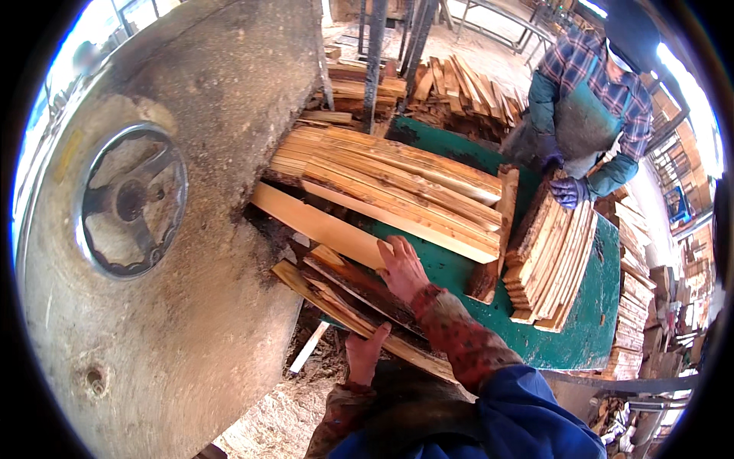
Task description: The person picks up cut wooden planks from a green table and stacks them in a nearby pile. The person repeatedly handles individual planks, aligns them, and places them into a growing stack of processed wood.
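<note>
My left hand (pixel 364 355) is closed around the edge of a rough wood slab (pixel 417 356), thumb on top, close to my body. More bark-edged slabs (pixel 348 277) lie against it. My right hand (pixel 403 269) lies with fingers spread on the near end of a pale, smooth board (pixel 321 226). This board slants away to the left, toward the big machine housing. Beyond it, a row of sawn boards (pixel 405 191) lies side by side on the green table (pixel 443 275). The board's far end meets the dark gap beside the housing.
On the left stands the large, dusty machine housing (pixel 229 115) with a metal handwheel (pixel 131 200). A crosswise wood piece (pixel 501 229) borders the boards. Across the table, a gloved co-worker (pixel 592 115) holds a stack of boards (pixel 554 256). Timber piles (pixel 466 84) lie behind.
</note>
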Available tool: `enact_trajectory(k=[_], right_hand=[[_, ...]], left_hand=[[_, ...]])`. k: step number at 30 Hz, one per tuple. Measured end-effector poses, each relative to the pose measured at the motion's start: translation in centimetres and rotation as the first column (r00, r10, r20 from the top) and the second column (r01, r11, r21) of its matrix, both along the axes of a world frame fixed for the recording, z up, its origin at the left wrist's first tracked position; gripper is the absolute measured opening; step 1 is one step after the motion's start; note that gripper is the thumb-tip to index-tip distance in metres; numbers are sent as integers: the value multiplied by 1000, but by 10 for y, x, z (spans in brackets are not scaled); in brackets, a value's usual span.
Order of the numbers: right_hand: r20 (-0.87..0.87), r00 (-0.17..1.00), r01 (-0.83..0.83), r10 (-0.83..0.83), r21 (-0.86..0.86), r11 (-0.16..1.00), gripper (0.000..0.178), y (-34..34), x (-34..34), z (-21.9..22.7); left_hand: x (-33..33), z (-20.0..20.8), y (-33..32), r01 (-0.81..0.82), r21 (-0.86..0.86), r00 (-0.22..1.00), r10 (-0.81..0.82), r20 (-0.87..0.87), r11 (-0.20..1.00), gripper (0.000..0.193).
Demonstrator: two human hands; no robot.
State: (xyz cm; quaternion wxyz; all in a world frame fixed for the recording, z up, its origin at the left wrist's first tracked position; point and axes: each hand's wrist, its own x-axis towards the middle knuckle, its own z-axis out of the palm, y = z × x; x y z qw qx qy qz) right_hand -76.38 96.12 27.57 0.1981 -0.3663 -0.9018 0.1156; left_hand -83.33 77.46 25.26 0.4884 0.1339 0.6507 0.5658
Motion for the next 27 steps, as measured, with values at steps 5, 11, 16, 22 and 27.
enact_trajectory(k=[5, 11, 16, 22, 27], right_hand=[[197, 978, 135, -65, -367, 920, 66, 21, -21, 8], [234, 972, 72, 22, -383, 921, 36, 13, 5, 18], [182, 983, 34, 19, -286, 958, 24, -11, 64, 49], [187, 979, 115, -85, -154, 981, 28, -87, 129, 61], [112, 980, 182, -166, -162, 970, 37, -132, 165, 53]], left_hand=[[2, -7, 1, -45, 44, 998, 43, 43, 998, 44], [5, -14, -1, -70, 55, 997, 68, 43, 996, 41], [3, -11, -2, -33, -50, 999, 32, -36, 998, 37], [1, -14, -4, -41, -21, 998, 40, -38, 999, 43], [3, 1, 1, -90, 70, 996, 89, 12, 994, 47]])
